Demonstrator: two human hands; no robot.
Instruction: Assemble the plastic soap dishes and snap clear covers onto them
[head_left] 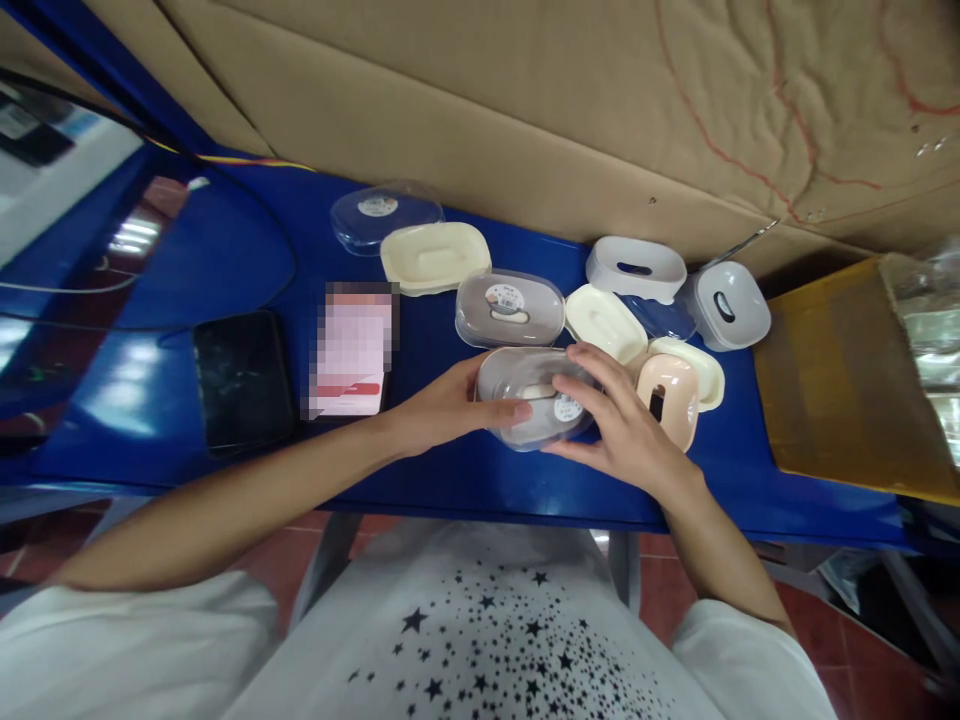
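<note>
A grey oval box with a clear lid (517,432) is between my hands near the table's front edge; a round sticker shows on its lid. My left hand (465,408) grips its left side, thumb across the top. The fingers of my right hand (611,420) curve over its right side and lid. Just behind it lies another grey box with a clear lid (472,315). To the right are a cream tray (607,322), a peach slotted piece (679,385) and a second cream tray (712,378), partly beneath the peach one.
Farther back are a clear lid (352,220), a cream tray (435,257) and two grey slotted pieces (637,265). A phone (352,350) and a black device (244,380) lie left on the blue table (442,480). A cardboard box (832,370) stands right.
</note>
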